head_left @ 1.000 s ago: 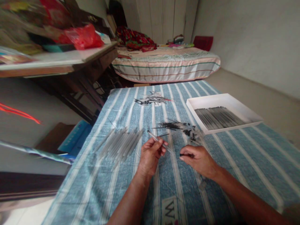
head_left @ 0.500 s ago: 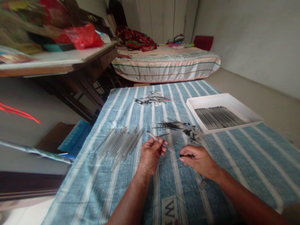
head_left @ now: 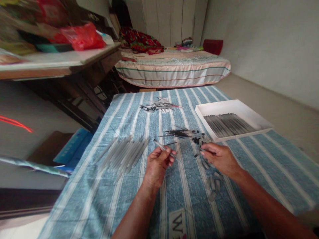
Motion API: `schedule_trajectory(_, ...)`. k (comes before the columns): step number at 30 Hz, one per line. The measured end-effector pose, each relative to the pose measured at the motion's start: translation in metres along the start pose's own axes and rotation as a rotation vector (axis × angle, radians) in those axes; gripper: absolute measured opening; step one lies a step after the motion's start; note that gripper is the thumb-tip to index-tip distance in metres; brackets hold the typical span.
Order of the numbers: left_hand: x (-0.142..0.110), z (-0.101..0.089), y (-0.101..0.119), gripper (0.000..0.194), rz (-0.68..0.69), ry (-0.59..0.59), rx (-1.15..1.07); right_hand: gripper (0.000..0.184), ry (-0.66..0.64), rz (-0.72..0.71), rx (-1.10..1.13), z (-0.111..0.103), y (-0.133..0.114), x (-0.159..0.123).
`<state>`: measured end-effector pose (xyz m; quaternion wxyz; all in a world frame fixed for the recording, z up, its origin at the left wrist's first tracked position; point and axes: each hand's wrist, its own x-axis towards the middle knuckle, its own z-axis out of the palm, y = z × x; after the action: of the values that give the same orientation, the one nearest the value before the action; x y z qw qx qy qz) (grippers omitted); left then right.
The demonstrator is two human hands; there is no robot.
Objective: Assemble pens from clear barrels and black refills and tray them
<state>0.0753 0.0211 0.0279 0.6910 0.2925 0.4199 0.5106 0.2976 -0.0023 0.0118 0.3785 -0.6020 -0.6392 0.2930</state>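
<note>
My left hand is closed around a translucent grey pen barrel, held slanting above the cloth. My right hand pinches at the edge of a pile of small black pieces; its fingertips partly hide whatever is between them. Just below those fingers shows one small black piece. Clear pen caps lie scattered beside and under the right wrist. Thin dark refills are heaped beyond my hands. To the left lies a row of translucent pen barrels.
A white box at the right holds a row of dark-filled pens. Farther back lies a small heap of mixed pen parts. Striped cloth covers the table. A cluttered side table stands left, a bed behind.
My right hand has moved away from my left hand, up and right to the small-parts pile. My left hand still holds the barrel. The view has shifted slightly.
</note>
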Motion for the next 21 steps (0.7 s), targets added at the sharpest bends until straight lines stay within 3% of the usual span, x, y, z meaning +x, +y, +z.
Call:
schedule_trajectory(6, 0.001, -0.002, -0.002, 0.019, -0.003, -0.004, 0.02, 0.019, -0.034, 0.062, -0.075, -0.029, 0.019, -0.005)
schedule_trajectory(14, 0.004, -0.003, -0.007, 0.016, -0.003, -0.031, 0.035, 0.019, -0.247, 0.076, -0.165, -0.029, 0.029, -0.021)
schedule_trajectory(21, 0.004, -0.005, -0.008, 0.014, -0.001, -0.052, 0.049, 0.016, -0.309, 0.071, -0.228, -0.037, 0.027, -0.025)
